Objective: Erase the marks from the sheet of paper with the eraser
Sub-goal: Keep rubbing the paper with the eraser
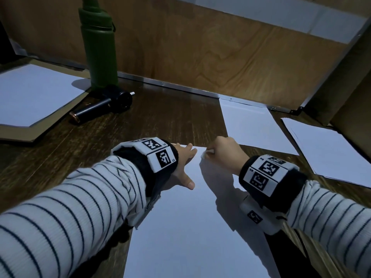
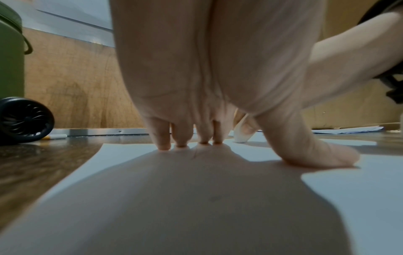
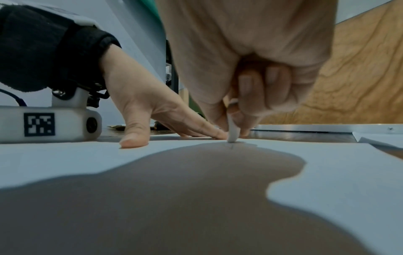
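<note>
A white sheet of paper (image 1: 186,227) lies on the dark wooden table in front of me. My left hand (image 1: 185,163) presses flat on its far left part, fingers straight and thumb spread. My right hand (image 1: 224,153) is a fist pinching a small white eraser (image 1: 207,152), whose tip touches the sheet near its far edge. In the right wrist view the eraser (image 3: 232,131) stands upright on the sheet (image 3: 327,172), on a faint pencil mark (image 3: 231,146). The left wrist view shows the fingertips (image 2: 163,145) on the sheet (image 2: 327,189) and the eraser (image 2: 241,138) beyond them.
A green bottle (image 1: 99,45) stands at the back left with a black handheld fan (image 1: 104,105) lying before it. A white sheet on a board (image 1: 34,95) lies far left. More loose sheets (image 1: 255,127) (image 1: 329,149) lie to the right. A wooden wall closes the back.
</note>
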Motion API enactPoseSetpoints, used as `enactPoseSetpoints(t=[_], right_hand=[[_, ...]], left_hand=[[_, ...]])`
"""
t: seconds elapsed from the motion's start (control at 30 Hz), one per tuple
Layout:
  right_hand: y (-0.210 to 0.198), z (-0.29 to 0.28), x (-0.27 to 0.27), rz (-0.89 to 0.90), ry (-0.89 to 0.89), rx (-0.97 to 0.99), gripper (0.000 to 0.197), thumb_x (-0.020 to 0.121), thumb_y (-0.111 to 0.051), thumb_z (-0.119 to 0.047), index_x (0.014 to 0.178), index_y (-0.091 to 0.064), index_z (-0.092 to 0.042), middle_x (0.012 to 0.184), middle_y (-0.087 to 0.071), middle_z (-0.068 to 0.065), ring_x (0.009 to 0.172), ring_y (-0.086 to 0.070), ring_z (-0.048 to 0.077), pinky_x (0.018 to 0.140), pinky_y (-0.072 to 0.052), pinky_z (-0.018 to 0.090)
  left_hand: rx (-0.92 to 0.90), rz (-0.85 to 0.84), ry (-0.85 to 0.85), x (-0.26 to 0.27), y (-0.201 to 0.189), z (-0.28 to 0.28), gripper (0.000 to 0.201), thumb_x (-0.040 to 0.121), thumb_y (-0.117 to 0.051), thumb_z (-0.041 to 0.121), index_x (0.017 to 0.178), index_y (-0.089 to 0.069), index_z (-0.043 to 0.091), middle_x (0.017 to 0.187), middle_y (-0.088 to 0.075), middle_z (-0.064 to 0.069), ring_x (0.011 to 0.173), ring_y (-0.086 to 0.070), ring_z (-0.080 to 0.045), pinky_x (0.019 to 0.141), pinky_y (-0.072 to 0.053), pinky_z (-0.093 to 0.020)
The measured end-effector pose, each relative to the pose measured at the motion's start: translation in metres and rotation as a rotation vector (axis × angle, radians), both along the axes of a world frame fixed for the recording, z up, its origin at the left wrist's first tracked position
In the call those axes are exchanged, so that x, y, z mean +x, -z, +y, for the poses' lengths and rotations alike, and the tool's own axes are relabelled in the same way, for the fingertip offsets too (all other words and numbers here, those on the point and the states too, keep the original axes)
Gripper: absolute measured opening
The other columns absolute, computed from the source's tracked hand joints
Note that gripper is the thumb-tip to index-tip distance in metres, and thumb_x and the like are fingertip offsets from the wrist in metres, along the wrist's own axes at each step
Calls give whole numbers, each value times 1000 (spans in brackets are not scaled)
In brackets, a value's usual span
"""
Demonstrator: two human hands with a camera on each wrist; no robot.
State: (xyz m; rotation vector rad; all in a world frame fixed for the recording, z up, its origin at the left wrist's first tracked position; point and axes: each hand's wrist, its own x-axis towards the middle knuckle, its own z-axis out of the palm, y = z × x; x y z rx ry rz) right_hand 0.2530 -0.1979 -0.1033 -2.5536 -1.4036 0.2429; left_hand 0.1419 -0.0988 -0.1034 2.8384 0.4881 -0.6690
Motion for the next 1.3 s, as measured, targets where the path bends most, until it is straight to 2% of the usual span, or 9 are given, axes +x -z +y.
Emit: enactPoseSetpoints(t=[0.17,0.3,0.47,0.63,0.77,0.83,0.97,1.13,1.3], right_hand=[[-5,-4,-15,15,-205,1,37,87,-49,-14,50,-51,-17,50,-42,-2,49,-38,13,50,-29,21],[0,1,2,-39,35,-3,23,85,-48,-15,67,-60,-10,64,-49,8,64,-48,26,59,-36,26],[-7,-3,-15,28,-171,-5,48,86,-49,-12,43,-32,-27,47,-35,-3,48,-33,15,49,-27,20],[-3,0,3,-81,86,-37,24,84,-47,-16,75,-68,-10,77,-63,13,75,-58,31,68,-49,32],[-9,-9,-11,73,-96,-27,35,81,-50,-17,47,-49,-24,44,-43,-3,49,-43,13,53,-35,23],[-13,-12,-15,194,-137,-100,26,82,-56,-23,58,-64,-30,37,-47,-8,43,-46,7,45,-32,13],[-8,-4,1,22,22,48,25,81,-51,-15,86,-74,-8,76,-69,9,70,-59,22,63,-40,24],[-14,-9,-5,230,-61,-92,23,79,-64,-28,90,-76,-12,39,-44,-8,44,-42,9,49,-32,21],[-7,-3,7,117,98,15,19,80,-62,-25,82,-75,-10,82,-71,7,77,-60,22,60,-39,24]], left_hand=[[-69,-77,15,-5,-2,-2,103,76,-67,56,151,1,33,160,-6,0,147,-9,-27,115,-17,-47],[16,5,4,-1,-3,-3,103,79,-62,59,152,-2,19,161,3,-1,148,-6,-26,116,-17,-47],[-36,-67,17,-3,-4,-3,100,78,-66,54,151,-6,25,159,-11,-4,146,-14,-28,114,-21,-47],[28,24,-2,1,-1,-3,106,79,-61,60,152,4,19,160,9,0,148,-1,-25,117,-14,-46],[6,4,13,2,4,2,105,78,-62,60,152,3,23,160,8,-2,148,-1,-29,116,-14,-49],[-32,9,27,3,6,5,106,76,-63,62,152,4,30,160,8,-5,147,1,-34,116,-11,-53],[-18,35,39,3,6,2,106,76,-60,64,151,7,31,160,11,-5,147,2,-35,115,-10,-54],[10,-25,67,6,2,-7,89,86,-52,57,152,-7,19,160,0,-9,146,-5,-38,115,-17,-52],[43,-15,59,5,0,-8,95,85,-52,60,152,-4,14,161,3,-5,147,-8,-30,117,-21,-46]])
